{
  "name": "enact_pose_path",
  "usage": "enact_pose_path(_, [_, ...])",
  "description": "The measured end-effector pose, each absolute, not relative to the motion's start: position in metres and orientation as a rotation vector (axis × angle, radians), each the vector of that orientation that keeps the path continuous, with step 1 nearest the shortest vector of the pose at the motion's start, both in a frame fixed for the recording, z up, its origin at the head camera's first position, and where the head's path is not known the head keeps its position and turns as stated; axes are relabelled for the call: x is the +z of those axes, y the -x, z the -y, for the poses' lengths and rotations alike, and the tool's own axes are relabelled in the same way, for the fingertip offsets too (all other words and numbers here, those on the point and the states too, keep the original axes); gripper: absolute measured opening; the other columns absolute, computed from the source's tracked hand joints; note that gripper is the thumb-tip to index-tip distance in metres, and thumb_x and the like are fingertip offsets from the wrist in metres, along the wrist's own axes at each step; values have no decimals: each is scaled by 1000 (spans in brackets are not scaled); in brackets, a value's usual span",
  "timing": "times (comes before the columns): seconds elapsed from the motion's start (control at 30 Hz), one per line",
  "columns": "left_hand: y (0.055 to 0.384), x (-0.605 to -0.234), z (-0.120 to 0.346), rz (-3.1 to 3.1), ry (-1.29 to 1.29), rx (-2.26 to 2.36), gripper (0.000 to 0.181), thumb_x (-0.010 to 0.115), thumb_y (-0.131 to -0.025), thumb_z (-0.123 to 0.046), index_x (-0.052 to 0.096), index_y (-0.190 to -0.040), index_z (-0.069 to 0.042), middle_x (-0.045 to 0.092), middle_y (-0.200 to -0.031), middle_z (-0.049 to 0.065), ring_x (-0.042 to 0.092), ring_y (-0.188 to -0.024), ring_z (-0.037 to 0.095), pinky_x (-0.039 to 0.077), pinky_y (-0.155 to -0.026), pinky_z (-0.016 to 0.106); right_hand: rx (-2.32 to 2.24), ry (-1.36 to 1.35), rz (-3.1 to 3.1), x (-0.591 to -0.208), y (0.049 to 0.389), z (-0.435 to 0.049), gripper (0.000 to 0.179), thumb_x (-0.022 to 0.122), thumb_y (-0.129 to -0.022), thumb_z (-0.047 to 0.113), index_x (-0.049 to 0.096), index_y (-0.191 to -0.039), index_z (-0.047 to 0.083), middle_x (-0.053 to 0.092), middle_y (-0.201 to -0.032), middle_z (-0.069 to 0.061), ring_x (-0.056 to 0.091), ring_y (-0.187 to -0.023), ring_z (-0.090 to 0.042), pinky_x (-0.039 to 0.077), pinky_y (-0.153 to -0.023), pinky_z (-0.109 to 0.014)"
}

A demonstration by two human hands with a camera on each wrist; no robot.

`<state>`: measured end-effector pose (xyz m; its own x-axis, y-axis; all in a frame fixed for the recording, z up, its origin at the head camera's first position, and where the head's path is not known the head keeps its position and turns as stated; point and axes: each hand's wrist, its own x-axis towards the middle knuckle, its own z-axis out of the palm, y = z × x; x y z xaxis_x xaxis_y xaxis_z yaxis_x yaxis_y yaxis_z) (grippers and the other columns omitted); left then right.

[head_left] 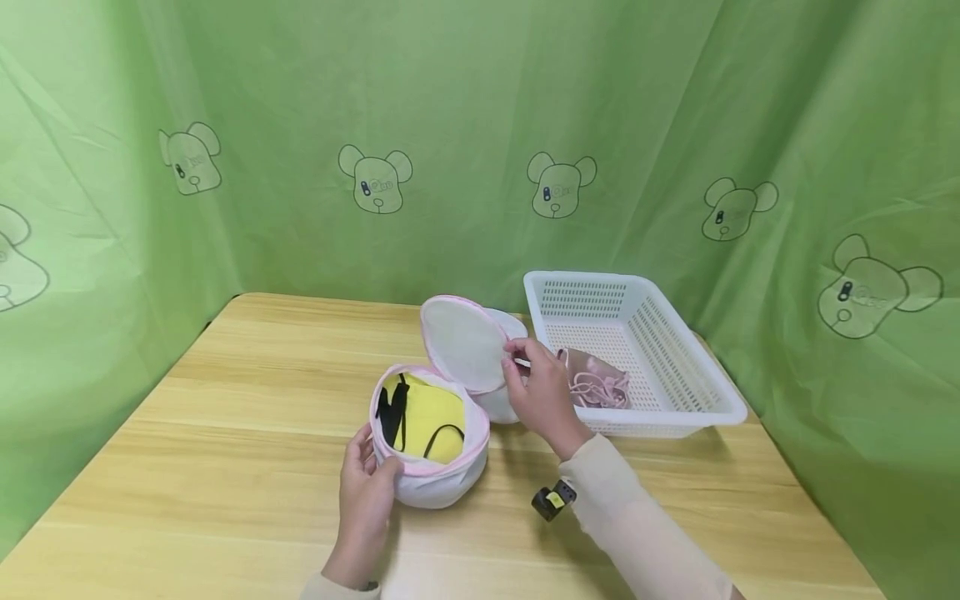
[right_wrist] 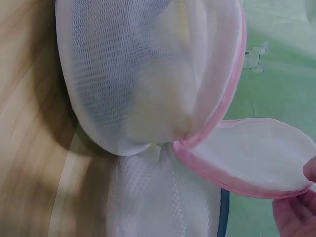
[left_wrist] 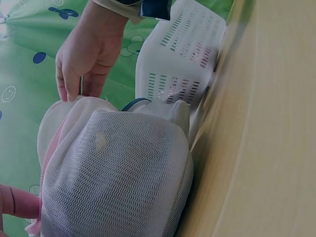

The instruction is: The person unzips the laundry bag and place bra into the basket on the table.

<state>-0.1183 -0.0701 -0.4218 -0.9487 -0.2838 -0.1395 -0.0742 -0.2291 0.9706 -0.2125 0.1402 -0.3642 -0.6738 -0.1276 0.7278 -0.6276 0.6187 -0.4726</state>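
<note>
A round white mesh laundry bag (head_left: 442,490) with pink zipper trim stands on the table, its top unzipped. Inside it lies yellow cloth (head_left: 438,410) with black straps (head_left: 392,412). My left hand (head_left: 365,487) grips the bag's near left rim; in the left wrist view its thumb (left_wrist: 23,203) lies by the pink edge. At the far right edge of the raised round lid (head_left: 461,343), my right hand (head_left: 546,392) pinches the trim, as the right wrist view also shows. Behind the lid is a second white mesh bag (right_wrist: 148,202) with dark blue trim, partly hidden.
A white plastic basket (head_left: 697,354) with slotted walls stands at the back right. In its near left corner lies a pinkish cloth item with pink cords (head_left: 602,388). Green curtain (head_left: 465,100) surrounds the wooden table (head_left: 247,433).
</note>
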Motion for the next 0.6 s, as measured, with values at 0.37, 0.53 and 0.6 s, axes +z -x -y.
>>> enact_pose_path(0.37, [118, -422, 70, 1815, -432, -2387, 86, 49, -73, 17, 20, -152, -4, 29, -149, 25, 29, -137, 40, 30, -111, 45, 977, -511, 2237, -368, 213, -147, 27, 66, -83, -1, 61, -109, -5, 55, -131, -23, 62, -106, -36, 50, -92, -47])
enact_pose_path(0.53, [117, -422, 71, 1832, -435, -2389, 85, 47, -76, 17, 16, -152, -5, 26, -151, 25, 27, -138, 41, 31, -110, 46, 1032, -460, 2241, -368, 213, -147, 26, 66, -83, -1, 61, -108, -5, 54, -126, -24, 54, -111, -36, 56, -82, -44])
enact_pose_path(0.6, [118, -422, 71, 1834, -438, -2385, 86, 46, -75, 18, 15, -152, -5, 25, -151, 26, 26, -138, 42, 31, -110, 47, 1036, -448, 2254, -368, 212, -147, 26, 66, -83, 0, 61, -108, -5, 56, -119, -23, 56, -105, -36, 56, -80, -44])
